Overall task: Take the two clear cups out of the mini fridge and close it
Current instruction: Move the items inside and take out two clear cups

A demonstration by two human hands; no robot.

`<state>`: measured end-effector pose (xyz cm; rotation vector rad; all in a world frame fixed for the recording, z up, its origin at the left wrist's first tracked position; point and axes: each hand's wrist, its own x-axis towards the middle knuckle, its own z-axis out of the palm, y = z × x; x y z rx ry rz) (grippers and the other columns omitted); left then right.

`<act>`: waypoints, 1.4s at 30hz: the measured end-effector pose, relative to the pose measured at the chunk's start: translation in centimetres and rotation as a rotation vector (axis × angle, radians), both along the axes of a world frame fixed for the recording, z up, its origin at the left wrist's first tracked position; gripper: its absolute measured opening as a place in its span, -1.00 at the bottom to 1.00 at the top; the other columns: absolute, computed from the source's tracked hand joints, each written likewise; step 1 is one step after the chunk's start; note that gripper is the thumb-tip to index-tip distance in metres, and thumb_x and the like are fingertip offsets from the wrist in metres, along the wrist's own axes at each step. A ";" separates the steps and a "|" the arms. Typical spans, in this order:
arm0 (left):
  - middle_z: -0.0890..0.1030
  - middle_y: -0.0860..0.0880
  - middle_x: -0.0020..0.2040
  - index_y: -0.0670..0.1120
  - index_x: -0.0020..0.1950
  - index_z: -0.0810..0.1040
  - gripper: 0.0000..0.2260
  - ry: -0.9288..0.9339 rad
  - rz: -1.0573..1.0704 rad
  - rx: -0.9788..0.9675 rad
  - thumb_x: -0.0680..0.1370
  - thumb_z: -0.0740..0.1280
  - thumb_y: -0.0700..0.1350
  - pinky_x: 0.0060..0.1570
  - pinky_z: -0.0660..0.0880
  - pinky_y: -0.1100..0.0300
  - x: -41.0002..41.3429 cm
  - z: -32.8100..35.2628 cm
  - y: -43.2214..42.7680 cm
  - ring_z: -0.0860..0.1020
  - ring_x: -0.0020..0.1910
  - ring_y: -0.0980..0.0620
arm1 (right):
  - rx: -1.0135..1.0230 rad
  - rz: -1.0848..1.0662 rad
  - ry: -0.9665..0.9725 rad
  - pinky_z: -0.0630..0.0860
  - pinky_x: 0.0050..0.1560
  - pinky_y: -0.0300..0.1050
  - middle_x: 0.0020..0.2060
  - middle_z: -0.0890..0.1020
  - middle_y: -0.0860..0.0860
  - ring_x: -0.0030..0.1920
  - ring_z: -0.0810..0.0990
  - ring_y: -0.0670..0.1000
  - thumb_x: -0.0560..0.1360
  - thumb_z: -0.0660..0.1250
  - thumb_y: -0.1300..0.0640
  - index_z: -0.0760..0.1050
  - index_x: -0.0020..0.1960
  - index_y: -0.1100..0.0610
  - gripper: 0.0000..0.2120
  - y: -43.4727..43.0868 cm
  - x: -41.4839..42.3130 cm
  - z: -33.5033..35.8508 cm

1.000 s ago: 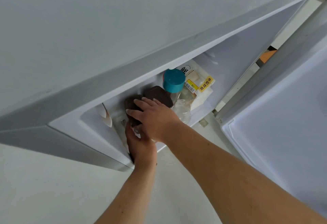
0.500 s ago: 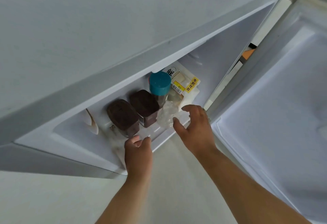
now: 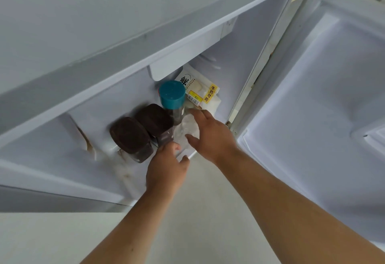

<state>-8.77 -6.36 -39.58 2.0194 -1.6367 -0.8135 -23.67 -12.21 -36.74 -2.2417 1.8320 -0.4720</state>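
The mini fridge point(image 3: 125, 40) stands open below me, its door point(image 3: 323, 101) swung out to the right. On its floor near the front edge stands a clear cup point(image 3: 186, 131), hard to make out against the white liner; a second cup cannot be told apart. My right hand point(image 3: 210, 136) curls around the cup from the right, thumb and fingers at its sides. Just left of the cup, at the fridge's front lip, my left hand point(image 3: 166, 167) hovers with its fingers spread, holding nothing.
Two dark jars with brown lids point(image 3: 130, 136) point(image 3: 155, 121) stand left of the cup. A bottle with a teal cap point(image 3: 171, 95) rises behind it. A white bread bag with a yellow label point(image 3: 203, 95) leans at the back. Pale floor point(image 3: 198, 211) lies below.
My right hand has moved left and closed in around the clear cup. My left hand has shifted right from the front jar toward the cup. The camera has come closer.
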 end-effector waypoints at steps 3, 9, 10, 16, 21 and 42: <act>0.59 0.01 0.23 0.04 0.24 0.55 -0.69 -0.106 -0.084 -0.079 0.52 0.44 0.04 -0.04 0.57 0.08 -0.8 0.1 -0.6 0.63 0.06 -0.06 | -0.103 -0.029 -0.066 0.53 -0.17 -0.12 0.35 0.52 -0.05 0.01 0.66 0.06 0.50 0.46 -0.12 0.24 0.53 -0.10 -0.32 2.6 -1.8 0.4; 0.42 -0.14 0.40 -0.04 0.41 0.31 -0.41 -0.397 -0.247 -0.082 0.50 0.47 0.13 -0.01 0.63 -0.02 -2.7 0.8 -3.2 0.59 0.19 -0.17 | -0.079 -0.229 -0.229 0.52 -0.21 -0.16 0.30 0.46 -0.17 -0.19 0.60 -0.07 0.45 0.50 -0.13 0.28 0.48 -0.15 -0.32 7.5 -5.6 -0.2; 0.38 -0.14 0.42 -0.04 0.43 0.27 -0.37 -0.430 -0.274 -0.059 0.49 0.48 0.13 0.03 0.63 -0.04 -3.1 1.0 -4.0 0.57 0.22 -0.18 | -0.065 -0.252 -0.240 0.50 -0.22 -0.18 0.31 0.46 -0.19 -0.20 0.59 -0.08 0.45 0.50 -0.14 0.28 0.48 -0.17 -0.32 8.1 -5.9 -0.4; 0.25 -0.15 0.55 -0.04 0.52 0.15 -0.27 -0.628 -0.371 0.128 0.50 0.49 0.04 0.08 0.58 -0.07 -5.7 0.7 -8.8 0.49 0.35 -0.24 | 0.009 -0.265 -0.195 0.43 -0.20 -0.24 0.31 0.41 -0.25 -0.19 0.57 -0.11 0.45 0.47 -0.20 0.22 0.49 -0.22 -0.30 10.5 -7.4 -1.0; 0.42 -0.23 0.40 -0.09 0.45 0.18 -0.39 -0.567 -0.360 0.208 0.53 0.43 -0.02 -0.01 0.52 -0.04 -6.1 -1.4 -10.1 0.52 0.29 -0.25 | 0.040 -0.254 -0.173 0.37 -0.28 -0.31 0.26 0.42 -0.23 -0.24 0.49 -0.16 0.46 0.46 -0.21 0.22 0.48 -0.21 -0.31 11.1 -8.0 -1.0; 0.39 -0.05 0.31 0.15 0.46 0.20 -0.23 -0.538 -0.654 0.118 0.35 0.46 0.25 0.03 0.55 -0.01 -6.4 4.5 4.5 0.49 0.23 -0.14 | 0.150 -0.244 -0.041 0.38 -0.26 -0.16 0.26 0.45 -0.08 -0.23 0.45 -0.07 0.49 0.43 -0.14 0.25 0.46 -0.11 -0.38 19.2 -11.4 4.2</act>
